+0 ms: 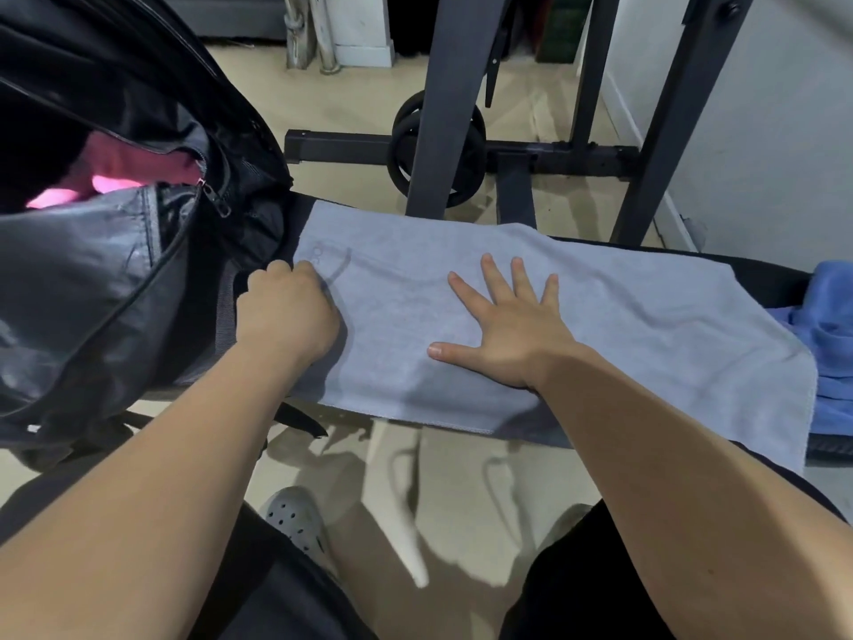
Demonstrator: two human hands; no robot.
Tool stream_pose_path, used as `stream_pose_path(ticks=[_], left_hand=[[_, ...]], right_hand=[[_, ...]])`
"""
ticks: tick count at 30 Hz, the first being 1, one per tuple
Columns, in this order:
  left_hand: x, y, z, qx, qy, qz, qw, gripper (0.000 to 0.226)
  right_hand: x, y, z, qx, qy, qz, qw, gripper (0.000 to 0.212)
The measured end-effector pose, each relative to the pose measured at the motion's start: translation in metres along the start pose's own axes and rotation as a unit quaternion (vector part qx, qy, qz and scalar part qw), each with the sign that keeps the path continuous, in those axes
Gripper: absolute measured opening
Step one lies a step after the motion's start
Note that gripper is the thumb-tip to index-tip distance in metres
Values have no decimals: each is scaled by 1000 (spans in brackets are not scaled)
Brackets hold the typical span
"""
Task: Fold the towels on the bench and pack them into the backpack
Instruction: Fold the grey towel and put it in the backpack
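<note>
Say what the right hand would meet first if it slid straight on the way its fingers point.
The right hand lies flat on the grey towel; past the towel's far edge it would probably meet the rack post, though depth is unclear.

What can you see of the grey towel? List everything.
The grey towel is pale terry cloth, unfolded and spread flat across the bench, its near edge hanging over. The left hand grips its left end beside the backpack; the right hand presses flat on its middle. Its right end meets a blue towel.
</note>
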State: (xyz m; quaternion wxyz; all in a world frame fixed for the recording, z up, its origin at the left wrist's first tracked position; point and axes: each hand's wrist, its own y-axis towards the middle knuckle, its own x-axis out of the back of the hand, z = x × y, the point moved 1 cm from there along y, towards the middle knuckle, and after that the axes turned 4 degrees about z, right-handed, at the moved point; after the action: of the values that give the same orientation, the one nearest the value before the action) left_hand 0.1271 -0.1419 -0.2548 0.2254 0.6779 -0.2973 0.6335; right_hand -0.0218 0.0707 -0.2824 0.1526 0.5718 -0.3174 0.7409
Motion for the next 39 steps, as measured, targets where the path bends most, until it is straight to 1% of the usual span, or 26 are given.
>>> stream_pose_path(ticks=[2, 5, 7, 9, 11, 14, 16, 17, 19, 21, 22, 23, 24, 25, 26, 28, 30, 32, 34, 36, 39], left_hand=[[0, -2, -2, -20, -63, -16, 998, 27], [4, -3, -5, -36, -179, -14, 983, 40], [7, -2, -6, -36, -213, 1, 976, 48], [10, -4, -8, -30, -224, 12, 974, 51], [15, -10, -14, -33, -272, 10, 962, 54], [29, -20, -34, -67, -400, -7, 914, 59], [35, -27, -51, -117, -473, 18, 873, 67], [34, -32, -60, -145, -505, 49, 850, 71], [27, -42, -77, -198, -550, 140, 799, 74], [20, -52, -90, -222, -565, 228, 761, 64], [18, -53, -94, -218, -568, 245, 755, 53], [17, -52, -95, -203, -571, 238, 759, 41], [17, -50, -93, -177, -571, 212, 773, 30], [17, -47, -90, -147, -560, 173, 796, 21], [15, -43, -85, -123, -530, 129, 829, 16], [11, -38, -75, -107, -431, 57, 894, 13], [7, -37, -69, -121, -348, 31, 929, 10], [4, -38, -65, -142, -285, 21, 948, 12], [-2, -38, -62, -161, -239, 13, 957, 15], [-8, -38, -58, -191, -203, 6, 960, 18], [-14, -39, -54, -241, -170, 10, 956, 24]], right_hand=[[0, -1, -1, 1, 1, -1, 1000, 101], [0, -5, -1, 3, 3, -1, 1000, 96], [-1, -7, -2, 3, 4, 0, 1000, 93], [0, -8, -4, 4, 9, 1, 1000, 89], [1, -8, -5, 2, 19, 1, 1000, 83], [8, -9, -4, -8, 84, -16, 996, 72], [16, -9, -6, -16, 171, -58, 983, 64], [21, -8, -8, -20, 231, -91, 969, 60], [31, -6, -14, -29, 350, -160, 922, 51], [37, -6, -21, -44, 421, -192, 885, 43], [38, -6, -24, -54, 436, -194, 877, 40], [39, -7, -26, -60, 440, -191, 875, 39], [38, -6, -28, -63, 434, -187, 879, 39], [36, -6, -29, -56, 423, -179, 886, 38], [35, -6, -28, -39, 404, -170, 898, 37], [32, -3, -23, 18, 338, -158, 928, 28], [29, 1, -16, 62, 275, -146, 948, 18], [26, 4, -6, 80, 214, -118, 966, 19], [24, 10, 4, 83, 135, -87, 983, 30], [24, 16, 10, 83, 82, -69, 991, 40], [26, 24, 13, 56, 45, -82, 994, 51]])
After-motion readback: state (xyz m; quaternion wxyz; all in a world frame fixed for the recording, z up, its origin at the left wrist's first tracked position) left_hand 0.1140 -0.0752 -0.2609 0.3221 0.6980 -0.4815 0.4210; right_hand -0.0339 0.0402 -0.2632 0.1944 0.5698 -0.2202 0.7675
